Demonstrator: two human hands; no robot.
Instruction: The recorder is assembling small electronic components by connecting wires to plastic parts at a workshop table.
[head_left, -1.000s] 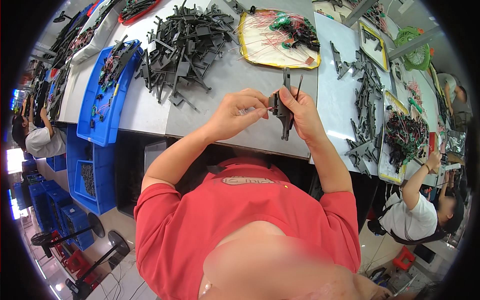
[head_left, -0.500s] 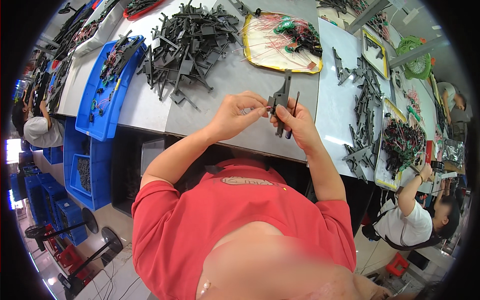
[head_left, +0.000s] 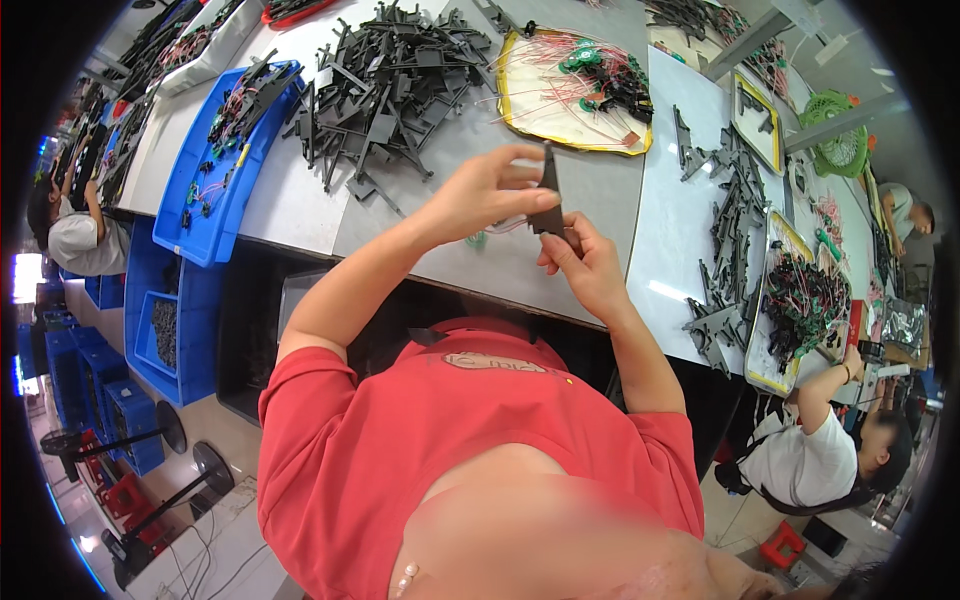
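Observation:
Between my two hands, over the front of the grey table, is a dark grey plastic bracket (head_left: pixel 549 212), tilted up with its narrow end away from me. My left hand (head_left: pixel 490 192) grips its upper part, thumb on the near side. Below, the thumb and fingers of my right hand (head_left: pixel 587 257) are closed on its lower end. Thin pale wires run from the bracket under my left hand towards a small green round piece (head_left: pixel 477 240), partly hidden by that hand. Whatever else sits inside my right hand is hidden.
A heap of dark brackets (head_left: pixel 390 90) lies beyond my left hand. Ahead is a yellow-edged tray (head_left: pixel 540 105) of wired parts. A blue bin (head_left: pixel 215 205) stands left; more brackets (head_left: pixel 735 215) and another wired-parts tray (head_left: pixel 757 350) lie right. Co-workers sit at both sides.
The bracket has been turned over in my hands, and my left hand has moved up onto it. A slim dark tool seen beside my right hand earlier no longer shows. The green piece has come into view.

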